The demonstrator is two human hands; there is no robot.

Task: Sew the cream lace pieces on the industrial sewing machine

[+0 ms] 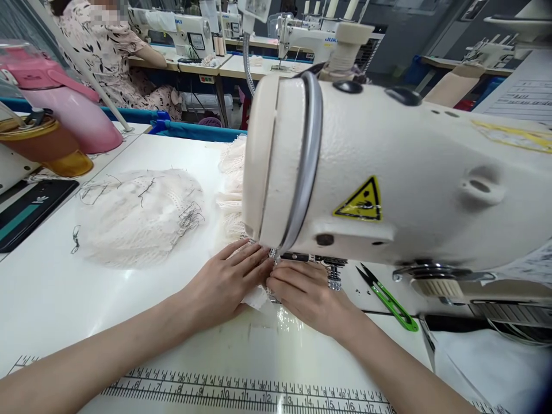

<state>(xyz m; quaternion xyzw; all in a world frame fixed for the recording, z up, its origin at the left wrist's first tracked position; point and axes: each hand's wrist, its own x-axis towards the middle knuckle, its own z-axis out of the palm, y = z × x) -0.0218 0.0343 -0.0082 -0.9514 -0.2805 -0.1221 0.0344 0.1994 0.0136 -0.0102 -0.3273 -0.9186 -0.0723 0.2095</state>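
Under the head of the cream sewing machine (280, 155), both my hands meet at the needle area. My left hand (224, 282) lies with its fingers stretched out flat over white lace fabric (257, 298), fingertips close to the presser foot. Across from it, my right hand (306, 293) has its fingers bent and pressed together at the same fabric's edge. Its fingertips are partly hidden, but they seem to pinch the cloth. Gathered lace (233, 195) extends behind the machine head. The needle itself is largely hidden by fingers and machine.
A lace piece with dark loose threads (142, 218) lies left. Green thread snips (388, 299) rest right of the machine. A phone (37, 210), an amber cup (47, 144) and a pink bottle (64, 103) stand far left. A printed ruler (245, 394) runs along the front. Another person (99, 52) sits beyond.
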